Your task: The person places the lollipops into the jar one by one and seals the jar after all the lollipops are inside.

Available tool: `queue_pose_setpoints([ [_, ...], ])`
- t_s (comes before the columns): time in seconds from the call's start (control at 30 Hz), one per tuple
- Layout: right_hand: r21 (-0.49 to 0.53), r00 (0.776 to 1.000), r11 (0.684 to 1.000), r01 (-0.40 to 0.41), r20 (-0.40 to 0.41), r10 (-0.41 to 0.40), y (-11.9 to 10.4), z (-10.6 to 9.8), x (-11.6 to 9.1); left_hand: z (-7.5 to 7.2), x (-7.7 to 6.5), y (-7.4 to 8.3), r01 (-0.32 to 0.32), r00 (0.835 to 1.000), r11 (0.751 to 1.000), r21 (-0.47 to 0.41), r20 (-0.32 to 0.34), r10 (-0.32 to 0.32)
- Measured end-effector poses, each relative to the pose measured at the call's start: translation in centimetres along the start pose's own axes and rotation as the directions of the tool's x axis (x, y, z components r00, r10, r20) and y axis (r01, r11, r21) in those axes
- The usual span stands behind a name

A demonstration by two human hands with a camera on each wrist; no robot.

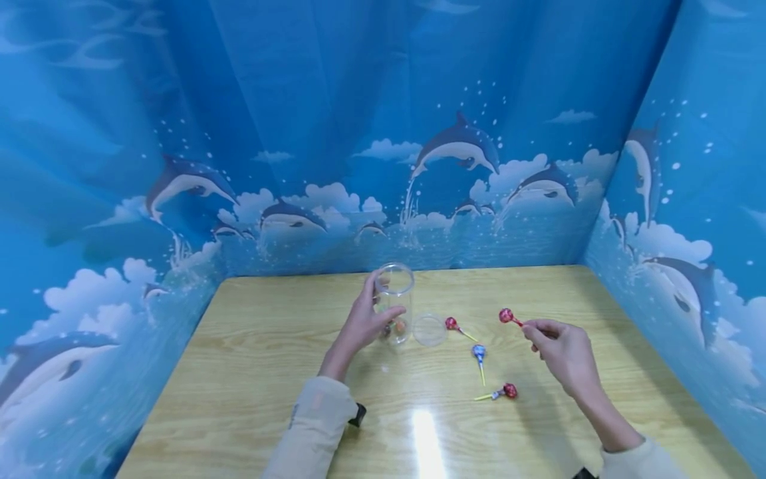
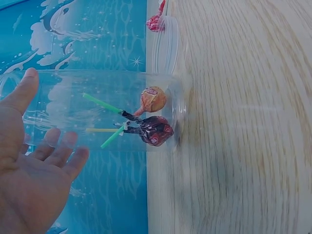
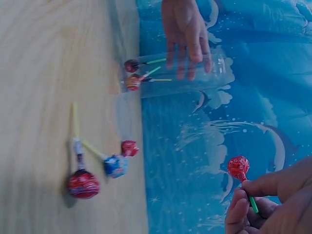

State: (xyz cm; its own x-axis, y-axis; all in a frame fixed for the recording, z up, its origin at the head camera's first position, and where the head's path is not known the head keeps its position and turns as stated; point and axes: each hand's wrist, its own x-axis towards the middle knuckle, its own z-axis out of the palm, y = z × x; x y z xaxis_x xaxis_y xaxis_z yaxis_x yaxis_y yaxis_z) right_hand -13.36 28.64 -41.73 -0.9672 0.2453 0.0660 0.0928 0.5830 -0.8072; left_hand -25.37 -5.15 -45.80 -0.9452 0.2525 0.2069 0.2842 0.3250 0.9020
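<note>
A clear plastic jar (image 1: 397,293) stands upright on the table, held by my left hand (image 1: 362,320), with the thumb on one side and the fingers round the other. Inside the jar's bottom lie an orange-wrapped lollipop (image 2: 153,99) and a dark-wrapped one (image 2: 156,130), with green and yellow sticks pointing up. My right hand (image 1: 562,352) pinches a red lollipop (image 3: 238,167) by its green stick, candy end outward, above the table to the right of the jar. In the right wrist view, part of the right hand is cut off by the frame edge.
Right beside the jar a clear round lid (image 1: 429,330) lies flat. Between the hands, a red lollipop (image 1: 451,324), a blue lollipop (image 1: 479,352) and a dark red lollipop (image 1: 510,390) lie on the wooden table (image 1: 263,372). A blue dolphin-print curtain (image 1: 335,133) borders the table's back and sides.
</note>
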Motion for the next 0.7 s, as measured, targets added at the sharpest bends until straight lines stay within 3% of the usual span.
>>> queue_pose_setpoints([
  [0.43, 0.039, 0.995, 0.997, 0.072, -0.075, -0.069, -2.9, -1.1, 1.7, 0.0, 0.0, -0.1, -0.006, 1.0, 1.0, -0.002, 0.001, 0.006],
  [0.7, 0.073, 0.995, 0.994, 0.085, -0.066, -0.08, -4.9, -0.5, 2.5, 0.0, 0.1, -0.2, 0.0, 1.0, 1.0, 0.001, 0.003, 0.0],
])
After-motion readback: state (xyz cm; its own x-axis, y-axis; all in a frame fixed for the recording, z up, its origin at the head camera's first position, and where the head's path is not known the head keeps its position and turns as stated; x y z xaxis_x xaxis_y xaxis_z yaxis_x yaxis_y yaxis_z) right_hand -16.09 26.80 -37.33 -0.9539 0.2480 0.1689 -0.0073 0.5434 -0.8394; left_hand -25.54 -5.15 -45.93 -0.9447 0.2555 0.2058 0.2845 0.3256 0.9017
